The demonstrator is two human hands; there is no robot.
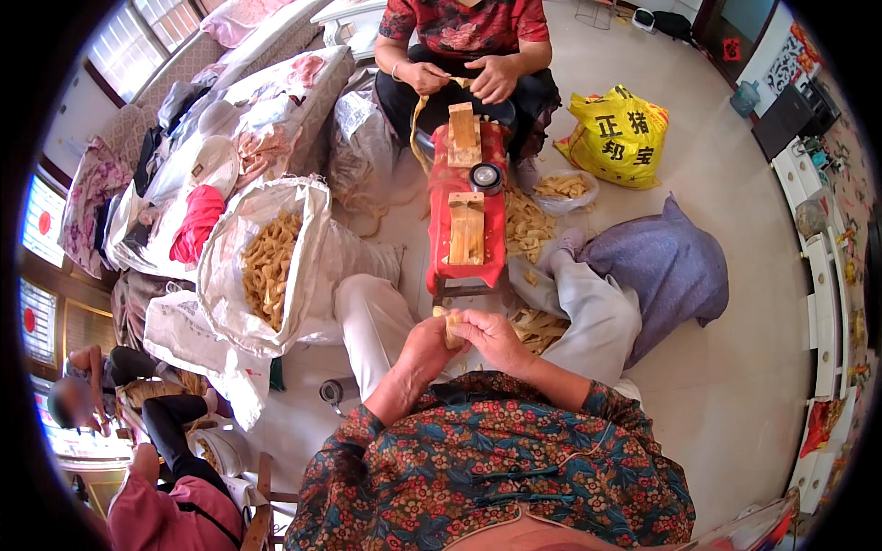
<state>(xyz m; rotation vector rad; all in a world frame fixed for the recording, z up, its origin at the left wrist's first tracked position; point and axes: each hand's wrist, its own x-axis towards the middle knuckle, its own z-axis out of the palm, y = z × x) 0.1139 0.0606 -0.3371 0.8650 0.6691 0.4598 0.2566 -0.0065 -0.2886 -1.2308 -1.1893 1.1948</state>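
Observation:
My left hand point(421, 352) and my right hand point(494, 340) meet above my lap, fingers pinched together on a short pale yellow strip point(450, 326), partly hidden by the fingers. Just beyond them stands a low bench under a red cloth point(442, 184). On it lie a near wooden block point(467, 230) and a far wooden block point(463, 138), with a round black and silver object point(485, 178) between them. Across the bench a seated person's hands point(464, 80) hold a long yellowish strip point(420, 119).
A white woven sack point(213, 275) holds many tan twisted pieces point(271, 271) at my left. Loose flat strips point(539, 331) lie by my right leg. Further right are a blue-grey cloth bundle point(661, 262) and a yellow bag point(617, 138). Two people sit at lower left.

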